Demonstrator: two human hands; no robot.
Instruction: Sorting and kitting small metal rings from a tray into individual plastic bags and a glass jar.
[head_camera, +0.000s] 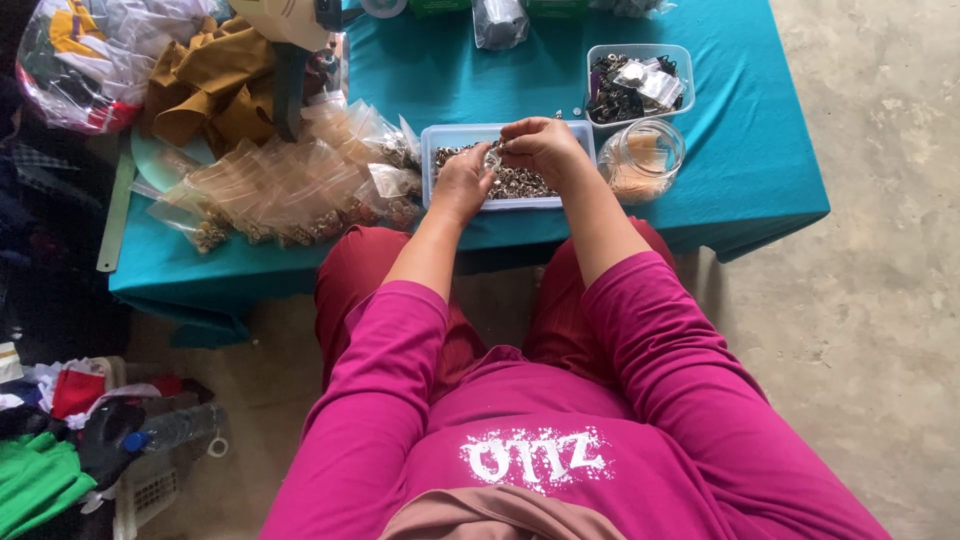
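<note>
The small clear bag (492, 158) sits pinched between your two hands right above the shallow tray (440, 137) of small metal rings (520, 184), at the near edge of the teal tabletop (740, 160). Your left hand (460, 185) has its fingers curled shut around the bag's lower part, and your right hand (543, 145) has its fingers closed at the mouth, though I cannot tell whether they hold a ring. If you tilt the bag, rings could spill past the tray's low wall onto the floor (860, 300). Your right forearm passes just beside the open glass jar (642, 158); a wide elbow could knock it over. The heap of filled bags (290, 190) lies near your left hand and could slide.
</note>
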